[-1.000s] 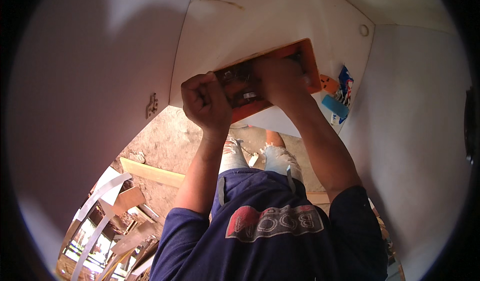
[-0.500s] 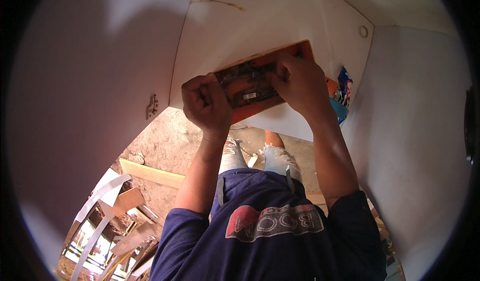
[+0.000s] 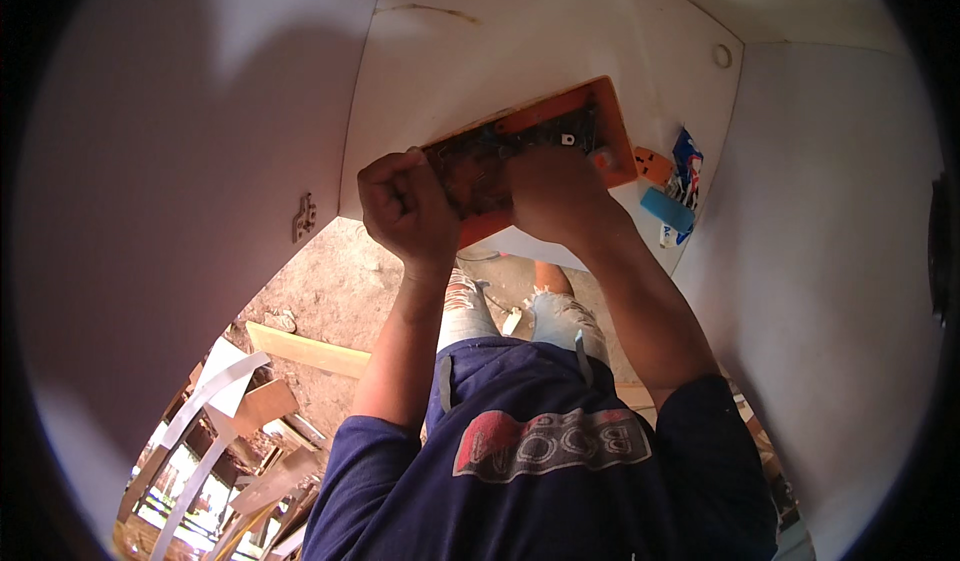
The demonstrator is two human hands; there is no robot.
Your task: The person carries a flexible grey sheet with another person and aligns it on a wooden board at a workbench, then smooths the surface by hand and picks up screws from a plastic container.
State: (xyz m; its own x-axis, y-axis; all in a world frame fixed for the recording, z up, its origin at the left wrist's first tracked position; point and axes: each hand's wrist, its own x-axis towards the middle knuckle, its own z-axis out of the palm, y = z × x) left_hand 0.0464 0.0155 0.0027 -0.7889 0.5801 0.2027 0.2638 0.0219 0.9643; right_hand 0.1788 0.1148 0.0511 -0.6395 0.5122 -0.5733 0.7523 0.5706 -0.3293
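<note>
An orange open box (image 3: 622, 141) lies tilted on the white board, its dark inside holding a jumble of small hardware pieces (image 3: 572, 124). My left hand (image 3: 410, 206) is closed round the box's left end, thumb up at the rim. Into the middle of the box reaches my right hand (image 3: 562, 193); its fingers are down among the pieces and hidden, so what they hold, if anything, does not show. A small pale metal piece and a round orange one lie to the right of that hand.
Right of the box are a flat orange piece with dark slots (image 3: 654, 166), a blue block (image 3: 667, 209) and a blue-and-white packet (image 3: 686, 156). White panels rise on both sides; the left one carries a metal hinge (image 3: 304, 217). Wood offcuts (image 3: 265, 406) litter the ground at lower left.
My right hand has moved left and down from the box's right part to its middle, uncovering the right end and its contents. My left hand keeps its hold.
</note>
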